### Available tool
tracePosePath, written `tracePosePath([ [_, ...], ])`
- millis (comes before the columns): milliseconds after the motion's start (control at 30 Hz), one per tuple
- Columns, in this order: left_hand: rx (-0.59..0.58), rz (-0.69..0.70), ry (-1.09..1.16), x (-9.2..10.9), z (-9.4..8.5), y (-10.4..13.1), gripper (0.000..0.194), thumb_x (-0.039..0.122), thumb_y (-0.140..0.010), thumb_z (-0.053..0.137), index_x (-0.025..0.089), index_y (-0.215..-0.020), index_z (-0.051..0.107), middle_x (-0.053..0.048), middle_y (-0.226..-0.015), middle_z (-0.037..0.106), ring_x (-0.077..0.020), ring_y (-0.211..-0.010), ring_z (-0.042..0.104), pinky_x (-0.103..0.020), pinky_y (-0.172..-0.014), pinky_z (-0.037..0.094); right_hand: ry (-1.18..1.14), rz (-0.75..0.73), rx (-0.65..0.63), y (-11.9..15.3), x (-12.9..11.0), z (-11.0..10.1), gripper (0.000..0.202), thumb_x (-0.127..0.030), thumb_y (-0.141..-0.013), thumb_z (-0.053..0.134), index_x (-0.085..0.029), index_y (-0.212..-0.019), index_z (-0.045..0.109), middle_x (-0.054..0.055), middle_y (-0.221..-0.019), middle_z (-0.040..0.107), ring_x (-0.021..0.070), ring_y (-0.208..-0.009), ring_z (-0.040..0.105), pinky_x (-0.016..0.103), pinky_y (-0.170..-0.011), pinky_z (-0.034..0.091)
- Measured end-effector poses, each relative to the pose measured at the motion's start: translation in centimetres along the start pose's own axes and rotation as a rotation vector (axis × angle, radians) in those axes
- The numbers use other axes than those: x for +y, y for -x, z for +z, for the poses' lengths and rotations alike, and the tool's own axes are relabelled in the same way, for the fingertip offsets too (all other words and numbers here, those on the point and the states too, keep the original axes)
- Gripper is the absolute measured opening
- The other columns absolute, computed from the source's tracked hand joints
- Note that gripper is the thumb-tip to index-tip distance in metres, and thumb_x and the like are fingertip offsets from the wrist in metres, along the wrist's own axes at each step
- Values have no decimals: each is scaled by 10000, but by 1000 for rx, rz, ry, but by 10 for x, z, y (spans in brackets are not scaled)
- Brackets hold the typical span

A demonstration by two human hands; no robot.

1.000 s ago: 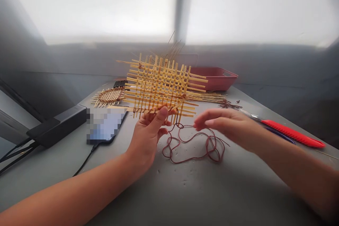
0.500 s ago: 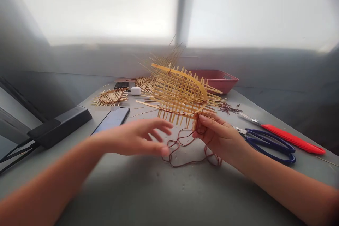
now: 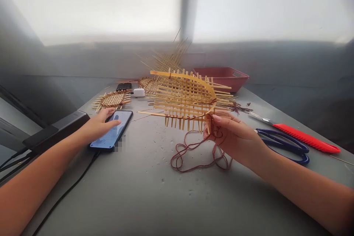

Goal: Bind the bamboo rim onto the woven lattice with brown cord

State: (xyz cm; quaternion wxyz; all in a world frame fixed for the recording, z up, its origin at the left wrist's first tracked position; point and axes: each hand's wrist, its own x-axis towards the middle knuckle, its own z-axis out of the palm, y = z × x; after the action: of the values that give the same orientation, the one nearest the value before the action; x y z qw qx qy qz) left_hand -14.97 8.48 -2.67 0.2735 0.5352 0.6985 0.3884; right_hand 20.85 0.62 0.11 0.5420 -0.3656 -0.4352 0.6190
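My right hand (image 3: 235, 132) pinches the lower right edge of a woven bamboo piece (image 3: 182, 96), holding it raised and tilted above the table. A curved bamboo strip rims part of the weave, bound on with brown cord, and strip ends stick out all round. From beside my right fingers the loose brown cord (image 3: 182, 169) trails in loops onto the table. Over at the left, my left hand (image 3: 96, 125) is at a phone (image 3: 110, 136) with a lit screen. Its thumb stretches over the screen, the other fingers lie along the far left edge, apart from the thumb.
Blue-handled scissors (image 3: 287, 145) and a red-handled knife (image 3: 306, 138) lie at the right. Behind are a pink basket (image 3: 238, 81), a smaller woven piece (image 3: 113, 99), a white case (image 3: 139, 92) and bamboo strips (image 3: 171, 57). A black box (image 3: 55, 129) with cables stands left.
My left hand has moved left, away from beside the woven piece, to the phone. My right hand keeps its hold on the woven piece, which has shifted slightly left in view.
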Motion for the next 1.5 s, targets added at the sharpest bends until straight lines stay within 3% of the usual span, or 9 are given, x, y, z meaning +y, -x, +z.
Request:
tracePosePath([
  [167,-122,10,-102,5,-11,2,511,289,-670,750,205,-1140,570,-132,-1530,480,-302,-1419,429,-357,-1129,299,27,-18,-72,-1,-2,-5,154,-336,-710,807,-218,-745,714,10,-674,645,146,-620,608,268,-588,528],
  [567,37,44,-242,2,2,6,461,423,-748,631,203,-1145,548,-144,-1437,581,-308,-1353,508,-329,-1029,367,5,-29,-98,0,-2,-6,137,-320,-736,805,-215,-772,726,4,-665,649,136,-622,609,244,-585,512],
  [867,67,55,-230,1,7,7,542,510,-757,624,182,-1179,535,-202,-1433,565,-357,-1337,511,-414,-1055,352,30,-38,-98,0,-3,-8,137,-330,-757,788,-215,-759,713,9,-683,642,142,-637,606,259,-601,509],
  [1067,163,102,-152,34,-5,30,553,503,-848,570,191,-1300,507,-134,-1500,493,-346,-1366,452,-452,-1105,314,10,-35,-76,2,-6,-5,164,-345,-719,823,-224,-738,714,1,-634,625,144,-615,592,265,-584,516],
  [1133,56,158,-67,51,-3,55,471,521,-852,573,219,-1212,599,-97,-1349,613,-323,-1242,550,-444,-1064,370,-3,-43,-64,2,-6,-4,187,-365,-701,839,-229,-746,719,-5,-627,625,137,-595,578,263,-572,519],
  [1233,-349,234,90,74,16,101,423,566,-774,667,235,-1037,688,-81,-1097,712,-298,-1065,637,-419,-968,462,-34,-66,-49,3,-6,-2,190,-377,-700,841,-241,-752,720,-12,-632,629,130,-598,573,257,-583,528],
  [1300,-552,178,249,87,36,128,457,523,-712,764,245,-1062,669,-89,-1132,700,-291,-1096,635,-402,-937,498,-52,-72,-41,5,-3,1,172,-370,-713,833,-248,-769,724,-8,-676,652,133,-647,597,251,-624,538],
  [1367,-604,51,459,101,57,146,553,450,-638,851,249,-1103,628,-93,-1162,688,-278,-1088,646,-379,-881,529,-71,-71,-41,6,0,4,153,-359,-731,817,-255,-808,735,-5,-735,676,136,-706,618,245,-675,544],
  [1500,-638,33,898,123,93,155,296,388,-760,784,203,-964,674,-81,-1123,717,-222,-1080,652,-319,-929,498,-68,-81,-92,8,5,7,102,-322,-766,776,-250,-830,745,1,-822,690,140,-783,625,254,-745,539],
])
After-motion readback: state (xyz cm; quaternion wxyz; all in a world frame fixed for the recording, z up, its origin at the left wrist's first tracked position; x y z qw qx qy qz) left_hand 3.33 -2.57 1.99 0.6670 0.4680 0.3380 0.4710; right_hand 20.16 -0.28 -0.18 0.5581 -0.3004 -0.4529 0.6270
